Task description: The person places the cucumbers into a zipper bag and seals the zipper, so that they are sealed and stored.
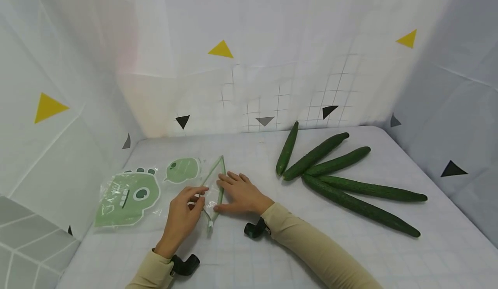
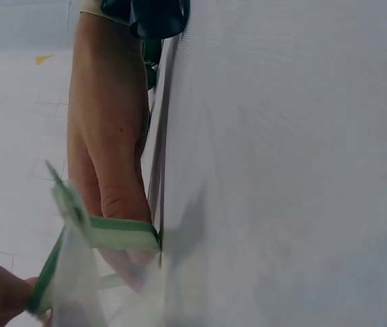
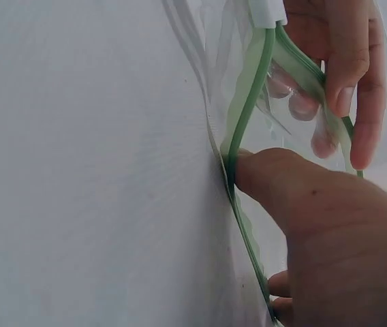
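A clear zip bag point(image 1: 149, 191) with a green cartoon monster print lies flat, its green-edged mouth spread apart on the right side. My left hand point(image 1: 183, 215) pinches the raised rim of that mouth between thumb and fingers; some fingertips show through the plastic in the right wrist view. My right hand point(image 1: 245, 196) rests with spread fingers on the opposite rim, pressing it to the table. Its thumb point(image 3: 268, 174) touches the green zip strip point(image 3: 251, 102). A white slider point(image 3: 267, 13) sits at the near end of the zip.
Several long green cucumbers point(image 1: 358, 204) lie fanned out on the white-covered table point(image 1: 295, 254), right of my right hand. White curtains point(image 1: 272, 29) with yellow and black triangles stand behind and at both sides. Black wrist cameras point(image 1: 186, 264) sit under both wrists.
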A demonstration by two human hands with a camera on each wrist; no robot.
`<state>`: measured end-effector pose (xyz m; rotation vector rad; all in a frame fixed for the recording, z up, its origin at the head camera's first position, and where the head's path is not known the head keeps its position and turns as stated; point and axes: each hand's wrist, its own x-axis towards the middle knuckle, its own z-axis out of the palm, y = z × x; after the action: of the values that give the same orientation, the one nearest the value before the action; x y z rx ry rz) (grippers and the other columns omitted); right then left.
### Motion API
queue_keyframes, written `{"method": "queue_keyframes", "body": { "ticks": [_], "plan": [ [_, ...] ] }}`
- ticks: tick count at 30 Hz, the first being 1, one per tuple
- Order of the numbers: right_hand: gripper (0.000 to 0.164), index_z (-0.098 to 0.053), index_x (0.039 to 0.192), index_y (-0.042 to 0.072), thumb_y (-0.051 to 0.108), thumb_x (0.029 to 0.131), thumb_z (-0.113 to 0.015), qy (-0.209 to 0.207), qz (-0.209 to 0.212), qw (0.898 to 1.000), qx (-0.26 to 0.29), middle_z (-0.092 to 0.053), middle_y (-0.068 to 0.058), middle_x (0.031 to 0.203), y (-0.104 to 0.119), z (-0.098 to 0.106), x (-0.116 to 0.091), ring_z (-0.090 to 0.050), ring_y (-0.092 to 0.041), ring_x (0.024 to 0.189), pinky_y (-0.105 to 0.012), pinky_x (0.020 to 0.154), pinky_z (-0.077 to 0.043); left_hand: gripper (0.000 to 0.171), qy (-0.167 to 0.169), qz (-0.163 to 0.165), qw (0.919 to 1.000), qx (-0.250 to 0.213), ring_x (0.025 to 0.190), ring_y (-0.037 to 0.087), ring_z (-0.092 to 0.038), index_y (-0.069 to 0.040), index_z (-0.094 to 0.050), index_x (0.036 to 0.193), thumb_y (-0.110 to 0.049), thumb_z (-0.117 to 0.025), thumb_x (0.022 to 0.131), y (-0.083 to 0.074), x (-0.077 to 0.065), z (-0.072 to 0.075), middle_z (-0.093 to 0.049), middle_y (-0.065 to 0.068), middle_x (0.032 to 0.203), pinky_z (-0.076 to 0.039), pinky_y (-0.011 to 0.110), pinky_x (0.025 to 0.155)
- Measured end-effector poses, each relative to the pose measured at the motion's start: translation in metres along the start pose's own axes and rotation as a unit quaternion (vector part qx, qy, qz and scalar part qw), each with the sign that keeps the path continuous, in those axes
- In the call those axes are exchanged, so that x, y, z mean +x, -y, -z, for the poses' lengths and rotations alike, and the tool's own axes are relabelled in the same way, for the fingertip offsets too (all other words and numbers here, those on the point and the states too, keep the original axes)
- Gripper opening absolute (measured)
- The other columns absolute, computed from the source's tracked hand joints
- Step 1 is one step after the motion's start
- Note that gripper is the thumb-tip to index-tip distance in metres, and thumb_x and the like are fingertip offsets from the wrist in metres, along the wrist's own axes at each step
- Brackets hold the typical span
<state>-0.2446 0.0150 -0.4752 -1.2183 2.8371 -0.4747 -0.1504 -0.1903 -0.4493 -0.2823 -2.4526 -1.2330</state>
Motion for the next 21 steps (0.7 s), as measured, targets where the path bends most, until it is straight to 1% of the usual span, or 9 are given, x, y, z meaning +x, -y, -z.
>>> {"method": "queue_keyframes", "body": {
  "ticks": [4, 7, 10, 13, 17, 21],
  "plan": [
    [0.085, -0.046, 0.158, 0.013, 0.067, 0.095, -0.063, -0.002, 0.003, 1.000, 0.006, -0.035, -0.005, 0.165, -0.002, 0.000, 0.001, -0.025, -0.030, 0.154, -0.056, 0.121, -0.020, 0.035, -0.006, 0.004, 1.0000, 0.002, 0.087, 0.020, -0.071, -0.004, -0.074, 0.127, 0.006, -0.070, 0.094, 0.001, 0.000, 0.000, -0.069, 0.008, 0.106, -0.059, 0.034, 0.071],
    [0.082, -0.049, 0.156, 0.013, 0.065, 0.095, -0.065, -0.001, 0.002, 1.000, 0.011, -0.036, -0.005, 0.165, -0.004, 0.002, 0.002, -0.028, -0.029, 0.153, -0.054, 0.120, -0.023, 0.039, -0.007, 0.008, 0.9998, -0.018, 0.085, 0.021, -0.071, -0.001, -0.070, 0.132, 0.007, -0.069, 0.094, 0.000, 0.000, -0.002, -0.070, 0.010, 0.105, -0.059, 0.031, 0.069],
    [0.076, -0.051, 0.154, 0.012, 0.058, 0.096, -0.068, -0.004, -0.001, 1.000, 0.025, -0.037, -0.006, 0.164, -0.006, 0.010, 0.001, -0.032, -0.029, 0.151, -0.052, 0.118, -0.029, 0.041, -0.001, 0.020, 0.9990, -0.041, 0.084, 0.021, -0.070, 0.001, -0.066, 0.135, 0.007, -0.068, 0.094, 0.000, 0.000, -0.004, -0.069, 0.013, 0.107, -0.059, 0.029, 0.068],
    [0.068, -0.054, 0.152, 0.010, 0.047, 0.098, -0.072, -0.018, 0.005, 0.999, 0.051, -0.040, -0.008, 0.162, -0.007, 0.024, -0.002, -0.038, -0.030, 0.147, -0.052, 0.115, -0.036, 0.041, 0.005, 0.038, 0.9978, -0.054, 0.083, 0.019, -0.070, 0.000, -0.065, 0.136, 0.006, -0.068, 0.095, 0.000, 0.000, -0.005, -0.069, 0.014, 0.108, -0.059, 0.028, 0.068],
    [0.060, -0.055, 0.150, 0.005, 0.035, 0.101, -0.071, -0.040, 0.032, 0.996, 0.073, -0.044, -0.013, 0.159, -0.007, 0.045, -0.016, -0.042, -0.033, 0.144, -0.054, 0.112, -0.039, 0.041, 0.004, 0.051, 0.9970, -0.059, 0.083, 0.018, -0.069, -0.001, -0.066, 0.135, 0.005, -0.068, 0.095, 0.000, 0.000, -0.003, -0.069, 0.013, 0.108, -0.058, 0.027, 0.069],
    [0.054, -0.056, 0.149, 0.005, 0.031, 0.103, -0.068, -0.063, 0.046, 0.994, 0.073, -0.047, -0.015, 0.157, -0.014, 0.061, -0.038, -0.044, -0.033, 0.143, -0.052, 0.111, -0.041, 0.041, 0.004, 0.054, 0.9969, -0.057, 0.084, 0.018, -0.069, -0.002, -0.067, 0.135, 0.005, -0.069, 0.094, 0.000, 0.001, 0.000, -0.069, 0.011, 0.108, -0.057, 0.027, 0.069]
  ]
}}
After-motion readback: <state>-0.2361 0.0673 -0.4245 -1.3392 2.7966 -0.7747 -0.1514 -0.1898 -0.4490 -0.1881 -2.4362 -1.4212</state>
